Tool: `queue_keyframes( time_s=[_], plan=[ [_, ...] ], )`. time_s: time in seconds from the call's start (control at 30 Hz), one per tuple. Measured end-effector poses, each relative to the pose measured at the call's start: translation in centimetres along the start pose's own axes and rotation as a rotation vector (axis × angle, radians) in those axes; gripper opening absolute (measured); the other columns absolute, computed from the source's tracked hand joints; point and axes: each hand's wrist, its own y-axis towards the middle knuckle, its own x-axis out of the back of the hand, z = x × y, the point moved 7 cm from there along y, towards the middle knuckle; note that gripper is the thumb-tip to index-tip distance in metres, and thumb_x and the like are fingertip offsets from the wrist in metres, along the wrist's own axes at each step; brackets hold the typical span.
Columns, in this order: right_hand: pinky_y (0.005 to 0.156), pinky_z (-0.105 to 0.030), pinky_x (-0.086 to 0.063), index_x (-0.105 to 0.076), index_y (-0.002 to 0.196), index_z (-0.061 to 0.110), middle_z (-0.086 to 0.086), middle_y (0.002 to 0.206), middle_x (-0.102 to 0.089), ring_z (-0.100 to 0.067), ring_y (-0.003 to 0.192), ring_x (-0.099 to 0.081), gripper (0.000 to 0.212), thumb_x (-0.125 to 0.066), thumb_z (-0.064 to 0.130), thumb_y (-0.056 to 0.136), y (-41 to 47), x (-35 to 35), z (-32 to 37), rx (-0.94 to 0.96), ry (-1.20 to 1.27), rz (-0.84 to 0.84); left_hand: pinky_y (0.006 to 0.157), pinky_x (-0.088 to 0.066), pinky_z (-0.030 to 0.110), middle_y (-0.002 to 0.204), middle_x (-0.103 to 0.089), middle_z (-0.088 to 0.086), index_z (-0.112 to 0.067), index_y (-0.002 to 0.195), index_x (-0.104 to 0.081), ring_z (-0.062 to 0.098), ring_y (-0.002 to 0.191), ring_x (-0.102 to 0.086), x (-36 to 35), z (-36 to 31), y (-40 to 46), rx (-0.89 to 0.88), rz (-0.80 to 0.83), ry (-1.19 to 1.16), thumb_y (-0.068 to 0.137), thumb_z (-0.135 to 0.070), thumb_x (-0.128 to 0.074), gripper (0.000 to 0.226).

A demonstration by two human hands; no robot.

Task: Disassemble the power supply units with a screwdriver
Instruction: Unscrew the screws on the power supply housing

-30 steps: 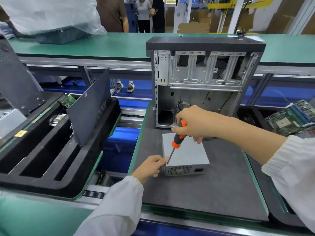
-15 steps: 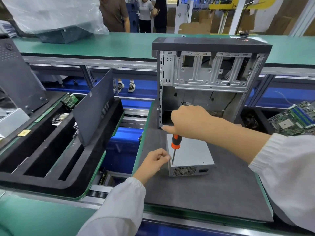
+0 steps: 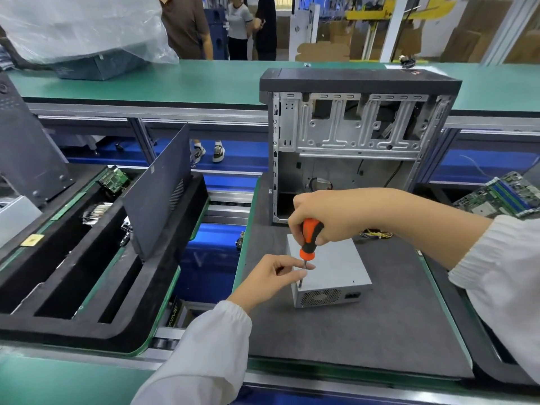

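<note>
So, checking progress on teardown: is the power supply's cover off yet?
Still on: the power supply unit shows closed grey faces, and the screwdriver tip sits at its corner.

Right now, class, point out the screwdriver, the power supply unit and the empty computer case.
screwdriver (image 3: 310,238), head view, on its orange and black handle.
power supply unit (image 3: 336,264), head view, on its bare top panel.
computer case (image 3: 359,80), head view, on its dark top cover.

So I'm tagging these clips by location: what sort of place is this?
Most likely an electronics disassembly line in a factory or recycling workshop: a stripped computer case stands on the work mat, circuit boards lie sorted in trays, and long green benches run alongside roller conveyors.
</note>
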Motion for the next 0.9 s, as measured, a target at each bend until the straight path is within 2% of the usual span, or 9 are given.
queue_keyframes(
  time_s=[0.1, 0.2, 0.3, 0.47, 0.57, 0.63, 0.77, 0.83, 0.9],
  plan=[
    [0.06, -0.027, -0.052, -0.054, 0.108, 0.027, 0.007, 0.094, -0.054, -0.006, 0.063, -0.065, 0.04, -0.067, 0.054, 0.081, -0.4, 0.0, -0.6, -0.122, 0.154, 0.002, 0.083, -0.043, 0.031, 0.086, -0.063, 0.023, -0.025, 0.095, -0.078, 0.029, 0.077, -0.053, 0.1, -0.6, 0.3, -0.033, -0.011, -0.014, 0.091, -0.02, -0.068, 0.012],
    [0.045, -0.023, -0.043, -0.055, 0.091, 0.011, -0.004, 0.066, -0.063, -0.012, 0.035, -0.059, 0.068, -0.04, 0.076, 0.081, -1.1, 0.3, -1.8, -0.395, 0.108, -0.067, 0.073, -0.039, 0.031, 0.068, -0.048, 0.01, -0.02, 0.093, -0.079, 0.024, 0.07, -0.043, 0.3, -0.5, 0.5, -0.036, -0.047, 0.023, 0.088, -0.02, -0.071, 0.009],
    [0.046, -0.025, -0.041, -0.055, 0.073, 0.008, -0.003, 0.046, -0.058, -0.013, 0.039, -0.056, 0.065, -0.031, 0.065, 0.093, -0.7, 0.3, -1.5, -0.408, -0.069, -0.104, 0.073, -0.041, 0.036, 0.061, -0.041, -0.008, -0.019, 0.09, -0.078, 0.026, 0.068, -0.039, 0.4, -0.4, 0.7, -0.04, -0.084, 0.019, 0.085, -0.016, -0.074, 0.008],
    [0.065, -0.035, -0.049, -0.05, 0.104, 0.02, 0.0, 0.088, -0.054, -0.023, 0.078, -0.062, 0.013, -0.047, 0.031, 0.098, -0.9, 0.0, -0.5, -0.233, -0.073, 0.019, 0.071, -0.04, 0.037, 0.059, -0.033, 0.004, -0.012, 0.086, -0.077, 0.016, 0.06, -0.033, 0.6, -0.9, 0.9, -0.032, -0.087, 0.016, 0.081, -0.015, -0.078, 0.006],
    [0.05, -0.022, -0.036, -0.053, 0.105, 0.026, 0.007, 0.092, -0.036, -0.01, 0.066, -0.043, 0.028, -0.049, 0.002, 0.09, -1.3, -0.1, 0.1, -0.154, -0.105, 0.03, 0.071, -0.039, 0.03, 0.056, -0.029, -0.012, -0.017, 0.099, -0.076, 0.009, 0.059, -0.031, 0.2, -1.7, 1.1, -0.042, -0.009, 0.015, 0.088, -0.02, -0.072, 0.012],
    [0.039, -0.016, -0.033, -0.054, 0.102, 0.026, 0.01, 0.087, -0.03, -0.011, 0.065, -0.041, 0.032, -0.05, -0.002, 0.087, -1.4, -0.1, 0.2, -0.14, -0.097, 0.025, 0.082, -0.049, 0.036, 0.066, -0.044, 0.007, -0.019, 0.103, -0.076, 0.015, 0.07, -0.044, 0.0, -2.1, 1.2, -0.053, 0.016, 0.009, 0.09, -0.02, -0.068, 0.015],
    [0.053, -0.025, -0.049, -0.051, 0.111, 0.028, 0.007, 0.094, -0.05, -0.013, 0.062, -0.066, 0.034, -0.064, 0.045, 0.086, -1.3, 0.0, -0.8, -0.199, 0.107, 0.014, 0.086, -0.051, 0.031, 0.065, -0.05, 0.015, -0.005, 0.101, -0.076, 0.013, 0.071, -0.05, 0.3, -2.2, 1.2, -0.061, -0.021, -0.01, 0.089, -0.012, -0.07, 0.016],
    [0.043, -0.022, -0.044, -0.055, 0.101, 0.017, 0.001, 0.076, -0.063, -0.009, 0.04, -0.062, 0.056, -0.05, 0.069, 0.083, -1.3, 0.1, -1.9, -0.343, 0.151, -0.039, 0.078, -0.047, 0.031, 0.058, -0.037, -0.002, -0.003, 0.098, -0.076, 0.013, 0.062, -0.039, 0.4, -2.2, 1.4, -0.056, -0.048, -0.005, 0.086, -0.01, -0.073, 0.015],
    [0.04, -0.02, -0.038, -0.055, 0.083, 0.008, -0.004, 0.056, -0.063, -0.009, 0.031, -0.054, 0.063, -0.037, 0.068, 0.09, -0.9, 0.1, -2.3, -0.414, 0.018, -0.059, 0.075, -0.042, 0.035, 0.061, -0.03, -0.004, -0.001, 0.095, -0.076, 0.019, 0.062, -0.029, 0.3, -2.2, 1.6, -0.044, -0.07, 0.003, 0.082, -0.009, -0.076, 0.015]
  ],
)
